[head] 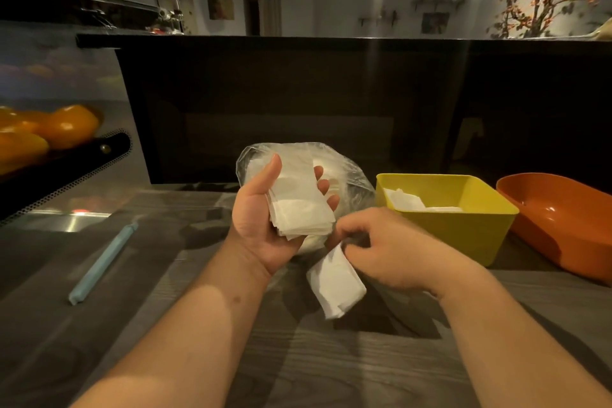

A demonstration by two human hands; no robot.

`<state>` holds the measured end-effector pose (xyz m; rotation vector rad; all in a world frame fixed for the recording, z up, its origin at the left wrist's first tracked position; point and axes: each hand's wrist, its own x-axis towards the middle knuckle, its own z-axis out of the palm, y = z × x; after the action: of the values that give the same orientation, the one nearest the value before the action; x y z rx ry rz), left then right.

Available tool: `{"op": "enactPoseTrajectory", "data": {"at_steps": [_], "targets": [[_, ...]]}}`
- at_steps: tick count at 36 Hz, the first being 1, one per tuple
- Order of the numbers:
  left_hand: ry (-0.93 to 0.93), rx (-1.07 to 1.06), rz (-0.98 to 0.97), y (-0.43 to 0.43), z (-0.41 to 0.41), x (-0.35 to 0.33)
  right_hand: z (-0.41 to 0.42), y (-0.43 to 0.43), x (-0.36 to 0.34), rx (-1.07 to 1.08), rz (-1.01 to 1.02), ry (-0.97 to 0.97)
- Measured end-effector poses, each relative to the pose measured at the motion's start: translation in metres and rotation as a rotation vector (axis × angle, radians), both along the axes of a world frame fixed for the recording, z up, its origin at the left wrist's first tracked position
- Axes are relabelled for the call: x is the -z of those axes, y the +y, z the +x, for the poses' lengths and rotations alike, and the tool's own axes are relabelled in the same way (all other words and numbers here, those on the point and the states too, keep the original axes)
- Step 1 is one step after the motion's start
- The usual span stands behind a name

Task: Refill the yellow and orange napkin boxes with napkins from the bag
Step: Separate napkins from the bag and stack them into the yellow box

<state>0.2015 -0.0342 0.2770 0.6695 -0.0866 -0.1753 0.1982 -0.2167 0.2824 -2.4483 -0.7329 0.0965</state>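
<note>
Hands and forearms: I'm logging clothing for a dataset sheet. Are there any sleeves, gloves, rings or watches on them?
No. The left hand and right hand are ungloved, with no ring showing. The left forearm and right forearm are uncovered to the picture's edge: no sleeve, watch or bracelet.

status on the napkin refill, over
Left hand holds napkin stack, right hand pinches a folded bundle. Yellow box holds few napkins, orange box looks empty. Nothing between hands and boxes.

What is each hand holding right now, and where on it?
The left hand cradles a stack of napkins by its long edges. The right hand pinches a smaller bunch at its upper end.
</note>
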Motion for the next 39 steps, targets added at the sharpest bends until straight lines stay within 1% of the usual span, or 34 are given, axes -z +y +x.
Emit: {"op": "enactPoseTrajectory", "data": {"at_steps": [3,6,10,15,18,21,24,26,28,30,32,34,36,39], "targets": [[0.006,-0.006,0.003,0.002,0.0,0.0,-0.001,0.0,-0.002,-0.03,0.114,-0.01],[0.015,0.017,0.007,0.007,0.003,0.0,-0.002,0.0,-0.005,-0.015,0.222,-0.036],[0.015,0.03,0.017,0.007,0.002,-0.001,-0.002,-0.003,-0.011,0.016,0.427,-0.129],[0.028,0.163,0.156,-0.001,-0.003,-0.002,-0.005,-0.006,-0.014,-0.012,0.66,-0.188],[0.022,0.233,0.263,-0.005,-0.006,-0.002,-0.002,-0.006,-0.012,0.038,0.736,-0.239],[0.055,0.293,0.331,-0.006,-0.006,0.001,0.001,-0.004,-0.01,0.092,0.697,-0.292],[0.077,0.304,0.305,-0.009,-0.005,0.003,0.002,-0.002,-0.007,0.119,0.578,-0.367],[0.07,0.327,0.305,-0.01,-0.005,0.004,0.002,-0.001,-0.005,0.116,0.564,-0.372],[0.051,0.382,0.304,-0.01,-0.005,0.006,0.001,-0.001,-0.004,0.117,0.568,-0.353],[0.004,0.48,0.309,-0.01,-0.007,0.009,0.0,-0.002,-0.003,0.122,0.564,-0.34],[-0.063,0.557,0.341,-0.01,-0.007,0.011,0.001,-0.002,-0.004,0.138,0.532,-0.381],[-0.085,0.56,0.377,-0.009,-0.006,0.013,0.002,-0.002,-0.006,0.157,0.539,-0.389],[-0.107,0.578,0.406,-0.009,-0.004,0.013,0.002,-0.005,-0.009,0.151,0.573,-0.302],[-0.13,0.645,0.421,-0.009,-0.006,0.012,0.001,-0.016,-0.014,0.063,0.556,-0.08]]}}
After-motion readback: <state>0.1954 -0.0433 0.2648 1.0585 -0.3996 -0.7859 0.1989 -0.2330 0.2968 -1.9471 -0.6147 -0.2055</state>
